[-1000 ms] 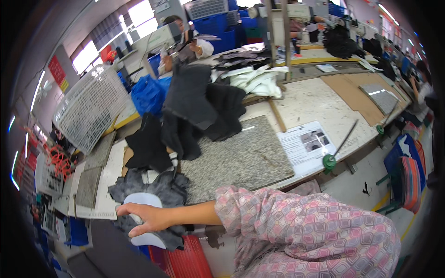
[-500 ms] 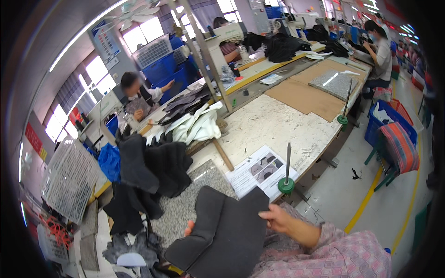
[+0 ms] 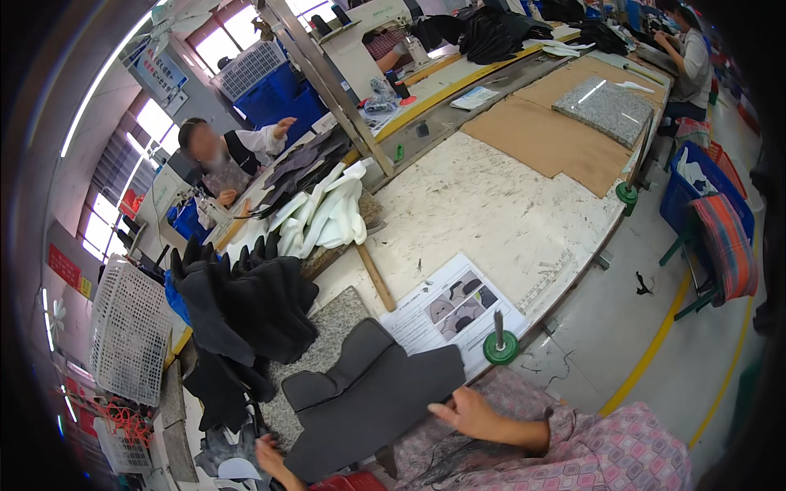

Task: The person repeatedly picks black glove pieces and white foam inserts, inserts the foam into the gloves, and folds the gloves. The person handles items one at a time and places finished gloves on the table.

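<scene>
A dark grey padded fabric piece (image 3: 377, 401), with a seamed, folded-over flap along its upper left, lies across a speckled stone slab (image 3: 348, 309) and the near table edge. My right hand (image 3: 475, 416) is at its near right edge, thumb and fingers apart; whether it touches the fabric is unclear. Beyond the piece's lower left side is my left hand (image 3: 274, 460), fingers stretched out beside dark grey cut pieces (image 3: 225, 446) and a pale curved piece (image 3: 239, 469). Black padded pieces (image 3: 246, 303) are heaped on the left.
A printed sheet (image 3: 454, 311) lies beside a green-based metal spike (image 3: 500, 348). A wooden stick (image 3: 375, 278) points toward white pieces (image 3: 323, 213). Brown cardboard (image 3: 532, 135) covers the far table. One co-worker (image 3: 221, 159) sits across at left, another (image 3: 688, 65) at far right.
The padded piece has gone from raised in both hands to lying flatter on the slab, turned. My right hand has come off its edge; my left has moved out to the left.
</scene>
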Motion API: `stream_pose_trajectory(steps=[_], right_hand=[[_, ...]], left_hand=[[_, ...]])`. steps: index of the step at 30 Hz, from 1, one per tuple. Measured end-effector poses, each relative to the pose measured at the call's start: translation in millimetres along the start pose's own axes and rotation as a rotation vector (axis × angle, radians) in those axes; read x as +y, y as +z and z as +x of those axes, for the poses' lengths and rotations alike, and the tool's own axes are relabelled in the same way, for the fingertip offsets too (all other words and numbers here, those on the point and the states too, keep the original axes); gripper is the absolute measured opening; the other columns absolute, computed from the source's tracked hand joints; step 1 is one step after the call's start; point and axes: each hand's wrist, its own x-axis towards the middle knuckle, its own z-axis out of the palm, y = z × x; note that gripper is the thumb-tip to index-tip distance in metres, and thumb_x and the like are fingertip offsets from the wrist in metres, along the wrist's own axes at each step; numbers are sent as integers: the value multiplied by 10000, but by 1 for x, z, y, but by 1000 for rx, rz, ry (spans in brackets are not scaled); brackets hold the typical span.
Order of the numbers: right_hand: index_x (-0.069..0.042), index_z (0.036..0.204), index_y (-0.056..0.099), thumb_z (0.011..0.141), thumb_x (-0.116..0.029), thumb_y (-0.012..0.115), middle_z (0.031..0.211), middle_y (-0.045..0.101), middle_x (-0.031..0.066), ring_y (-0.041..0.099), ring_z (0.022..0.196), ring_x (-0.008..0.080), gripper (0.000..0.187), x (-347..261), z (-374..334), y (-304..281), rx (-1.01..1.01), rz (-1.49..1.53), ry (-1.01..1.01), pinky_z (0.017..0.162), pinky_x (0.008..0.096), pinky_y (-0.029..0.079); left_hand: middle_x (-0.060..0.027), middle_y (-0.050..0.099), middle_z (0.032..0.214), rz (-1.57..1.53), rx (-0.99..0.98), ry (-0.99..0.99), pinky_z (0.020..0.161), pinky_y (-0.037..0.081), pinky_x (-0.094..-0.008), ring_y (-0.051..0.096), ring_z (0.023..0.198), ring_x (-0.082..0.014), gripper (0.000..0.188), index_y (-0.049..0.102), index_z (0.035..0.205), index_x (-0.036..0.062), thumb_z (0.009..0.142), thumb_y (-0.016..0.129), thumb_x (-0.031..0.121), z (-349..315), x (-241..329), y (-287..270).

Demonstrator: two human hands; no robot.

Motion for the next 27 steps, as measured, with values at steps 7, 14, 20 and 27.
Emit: stream_pose_trajectory(steps=[7, 14, 20, 27], right_hand=[[116, 1052, 486, 853, -474, 631, 992, 555, 269, 611, 815, 466, 638, -31, 10, -22, -120, -485, -186, 693, 515, 516], [18, 769, 641, 820, -530, 637, 695, 621, 216, 627, 674, 410, 551, -60, 29, -56, -365, -880, -142, 614, 450, 514], [-63, 675, 658, 849, -498, 612, 589, 592, 139, 598, 591, 348, 471, -58, 26, -75, -686, -899, -385, 552, 427, 469], [-63, 838, 650, 825, -184, 678, 749, 658, 110, 657, 686, 260, 125, 48, -40, -86, -436, -467, -187, 636, 344, 511]], left_hand=[[-149, 611, 1051, 17, 5, 41, 842, 443, -325, 568, 930, -210, 303, 619, 1109, 8, 979, 487, 247, -11, 93, -42], [-98, 530, 1206, 371, -450, 519, 1025, 301, -495, 464, 1126, -337, 552, 596, 1162, 123, 638, 762, 171, -157, 160, 16], [-34, 538, 867, 94, -69, 501, 772, 374, -401, 535, 845, -254, 204, 680, 939, 101, 737, 711, 92, -143, 161, 43], [-76, 527, 932, -179, -102, 427, 793, 380, -369, 512, 851, -260, 287, 639, 1027, 65, 751, 693, 120, -165, 156, 28]])
